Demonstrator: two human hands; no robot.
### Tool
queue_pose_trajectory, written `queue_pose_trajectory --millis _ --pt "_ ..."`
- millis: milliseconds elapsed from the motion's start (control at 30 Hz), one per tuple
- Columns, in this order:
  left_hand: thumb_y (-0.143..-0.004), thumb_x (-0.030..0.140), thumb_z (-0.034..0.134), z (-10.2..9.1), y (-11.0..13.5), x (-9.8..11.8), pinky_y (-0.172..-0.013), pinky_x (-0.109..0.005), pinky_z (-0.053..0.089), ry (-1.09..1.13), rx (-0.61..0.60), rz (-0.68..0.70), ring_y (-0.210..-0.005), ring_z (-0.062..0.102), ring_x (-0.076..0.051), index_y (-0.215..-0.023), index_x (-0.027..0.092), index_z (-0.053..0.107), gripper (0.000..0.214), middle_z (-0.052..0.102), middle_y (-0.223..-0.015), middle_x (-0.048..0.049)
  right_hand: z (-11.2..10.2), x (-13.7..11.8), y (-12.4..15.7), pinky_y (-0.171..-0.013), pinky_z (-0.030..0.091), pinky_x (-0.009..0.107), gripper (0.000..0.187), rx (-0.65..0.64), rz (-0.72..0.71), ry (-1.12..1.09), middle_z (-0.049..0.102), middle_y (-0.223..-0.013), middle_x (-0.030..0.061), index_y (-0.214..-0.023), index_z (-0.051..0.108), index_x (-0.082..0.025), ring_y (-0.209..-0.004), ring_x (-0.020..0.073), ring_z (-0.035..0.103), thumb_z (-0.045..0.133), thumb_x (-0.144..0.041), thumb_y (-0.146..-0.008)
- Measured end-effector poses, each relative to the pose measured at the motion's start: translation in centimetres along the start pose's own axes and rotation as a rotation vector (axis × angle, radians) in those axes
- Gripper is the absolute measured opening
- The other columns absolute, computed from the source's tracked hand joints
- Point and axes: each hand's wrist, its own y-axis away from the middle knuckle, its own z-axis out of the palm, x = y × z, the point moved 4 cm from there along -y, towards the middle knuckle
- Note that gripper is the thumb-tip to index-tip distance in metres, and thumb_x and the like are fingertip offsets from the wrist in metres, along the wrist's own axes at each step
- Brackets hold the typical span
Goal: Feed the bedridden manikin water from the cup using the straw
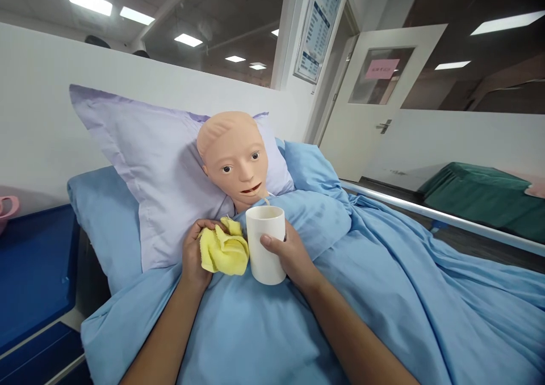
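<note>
A crumpled yellow cloth [225, 250] is gripped in my left hand [196, 254], below the chin of a manikin [234, 155]. My right hand [296, 257] wraps around a white cup [264, 249] from the right, thumb across its front. The cup stands nearly upright, just right of the cloth, and its contents do not show. A thin pale straw or tube [266, 201] sticks up behind the cup's rim toward the manikin's mouth; whether it touches the lips I cannot tell. The manikin lies with its head on a lilac pillow [157, 163], mouth slightly parted.
A blue quilt [383, 294] covers the manikin and bed. Along the far side runs a white bed rail [392, 204]. At left stand a dark blue tabletop [34, 271] and a pink mug [8, 208]. Beyond are a door [361, 129] and a green-covered bed [477, 197].
</note>
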Motion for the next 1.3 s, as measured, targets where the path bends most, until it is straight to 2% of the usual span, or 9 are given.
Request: queue_pose_trajectory --millis 167,367,500,567,700,800,967,1133,1300 --pt "-0.059 0.022 0.071 0.3 0.3 0.0 -0.059 -0.027 0.053 -0.027 0.001 0.005 -0.067 0.066 -0.018 -0.075 0.018 0.063 0.018 0.07 -0.079 -0.0023 -0.2 0.4 0.1 -0.072 0.055 0.032 0.051 0.007 -0.017 -0.027 0.073 -0.098 0.0026 -0.111 0.065 -0.024 -0.086 0.0226 0.067 0.083 -0.052 -0.072" --pt "-0.063 0.028 0.08 -0.2 2.4 0.9 -0.068 -0.03 0.056 -0.268 -0.028 0.048 -0.085 0.07 -0.023 -0.084 0.02 0.067 0.026 0.073 -0.099 -0.0047 -0.5 0.2 0.3 -0.074 0.057 0.037 0.054 0.054 -0.044 -0.103 0.073 -0.096 0.0047 -0.112 0.065 -0.023 -0.084 0.0242 0.068 0.083 -0.052 -0.071" --pt "-0.06 0.029 0.086 1.1 3.7 2.0 -0.098 -0.041 0.052 -0.616 -0.266 0.046 -0.122 0.061 -0.033 -0.119 0.024 0.068 0.062 0.064 -0.135 -0.0125 -1.2 -0.7 0.4 -0.075 0.057 0.037 0.054 0.133 -0.08 -0.138 0.074 -0.095 0.0047 -0.11 0.065 -0.022 -0.087 0.0254 0.069 0.085 -0.051 -0.068" --pt "-0.055 0.026 0.089 2.2 4.1 2.4 -0.106 -0.045 0.046 -0.791 -0.398 0.139 -0.126 0.057 -0.035 -0.122 0.025 0.069 0.07 0.063 -0.134 -0.0128 -1.5 -1.2 0.4 -0.074 0.057 0.037 0.056 0.177 -0.094 -0.166 0.074 -0.095 0.0048 -0.11 0.065 -0.021 -0.085 0.0253 0.07 0.085 -0.051 -0.067" --pt "-0.066 0.02 0.079 4.6 4.0 3.8 -0.094 -0.043 0.051 -1.072 -0.556 0.37 -0.099 0.066 -0.03 -0.094 0.026 0.075 0.029 0.074 -0.101 -0.0089 -2.1 -1.6 0.4 -0.069 0.057 0.035 0.061 0.242 -0.13 -0.224 0.074 -0.091 0.0044 -0.113 0.063 -0.02 -0.079 0.0241 0.069 0.084 -0.053 -0.067" --pt "-0.07 0.019 0.077 6.5 3.0 6.4 -0.084 -0.038 0.052 -1.038 -0.503 0.491 -0.085 0.067 -0.027 -0.095 0.027 0.076 0.027 0.075 -0.092 -0.0075 -2.3 -1.7 0.4 -0.068 0.056 0.034 0.06 0.285 -0.158 -0.236 0.073 -0.089 0.0028 -0.112 0.065 -0.02 -0.077 0.0228 0.068 0.085 -0.052 -0.066" --pt "-0.066 0.017 0.083 11.2 0.7 10.1 -0.103 -0.04 0.046 -0.901 -0.437 0.835 -0.109 0.066 -0.029 -0.097 0.025 0.075 0.034 0.073 -0.112 -0.0121 -2.5 -1.7 0.3 -0.065 0.057 0.034 0.065 0.324 -0.137 -0.304 0.075 -0.094 0.0052 -0.118 0.063 -0.019 -0.077 0.0247 0.07 0.084 -0.053 -0.066" --pt "-0.079 0.02 0.073 14.4 -2.4 6.7 -0.112 -0.05 0.041 -1.027 -0.728 0.765 -0.119 0.065 -0.03 -0.1 0.024 0.075 0.021 0.073 -0.118 -0.015 -2.5 -1.3 -0.1 -0.075 0.058 0.038 0.069 0.318 -0.148 -0.348 0.075 -0.103 0.0062 -0.121 0.061 -0.018 -0.085 0.0259 0.072 0.086 -0.052 -0.066" --pt "-0.091 0.017 0.056 13.1 -3.6 3.6 -0.122 -0.055 0.029 -1.186 -0.769 0.879 -0.133 0.057 -0.029 -0.12 0.023 0.07 0.033 0.068 -0.133 -0.0143 -2.5 -0.9 -0.2 -0.078 0.058 0.037 0.065 0.342 -0.12 -0.334 0.075 -0.102 0.0065 -0.118 0.063 -0.018 -0.086 0.0246 0.072 0.086 -0.052 -0.067"
